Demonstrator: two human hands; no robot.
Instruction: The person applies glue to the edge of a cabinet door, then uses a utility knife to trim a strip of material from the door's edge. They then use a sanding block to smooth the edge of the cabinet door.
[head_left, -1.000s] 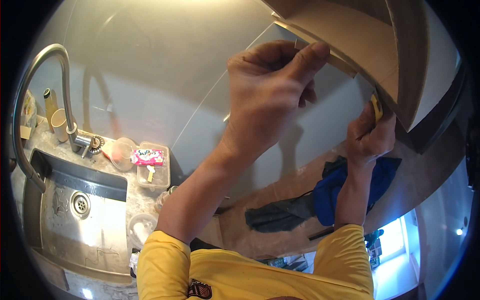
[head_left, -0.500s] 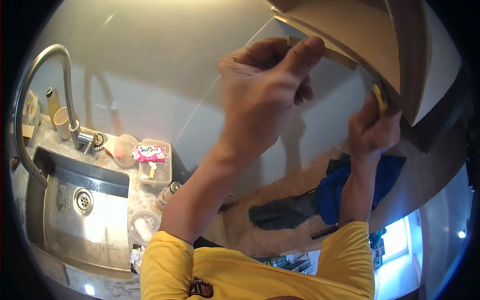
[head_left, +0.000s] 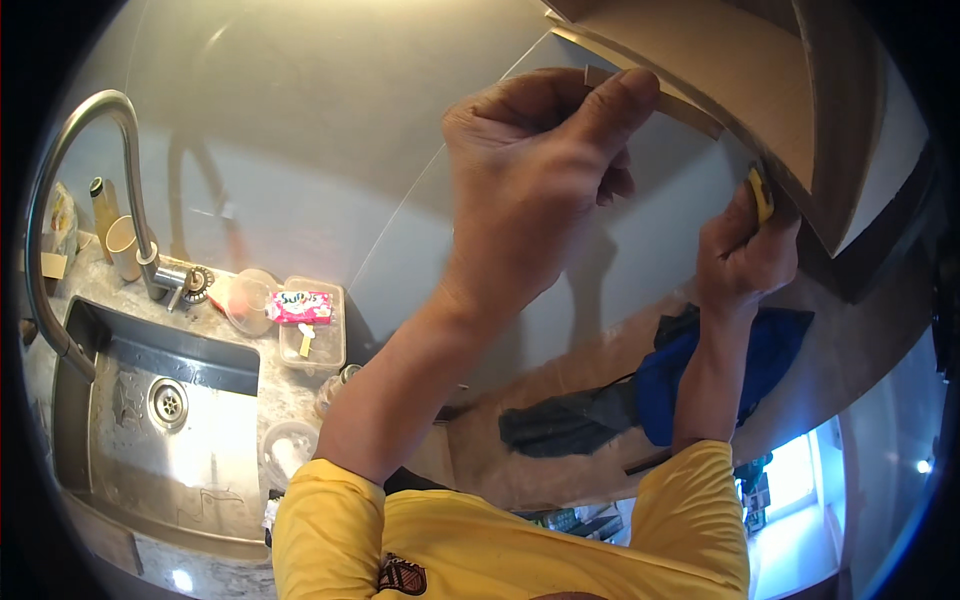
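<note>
My left hand [head_left: 545, 175] is raised before the wall, thumb and fingers pinching a thin brown strip [head_left: 690, 115]. The strip runs right, close under the lower edge of a wooden cabinet board [head_left: 700, 60]. Near the cabinet's lower corner, my right hand [head_left: 750, 250] is closed round a yellow utility knife [head_left: 762, 195]. Only part of the knife shows above the fist, and its tip cannot be made out against the board edge.
On the left, a steel sink [head_left: 170, 480] sits under a curved faucet [head_left: 125, 110]. Plastic containers [head_left: 325, 355] and a pink packet [head_left: 300, 306] stand beside it. Blue and dark cloth [head_left: 570, 425] lies on the brown surface below my arms. A bright window [head_left: 790, 470] shows lower right.
The view has shifted slightly. My left hand and the strip sit a little further right and higher; the knife shows at a slightly different angle in my right hand. Both holds are kept.
</note>
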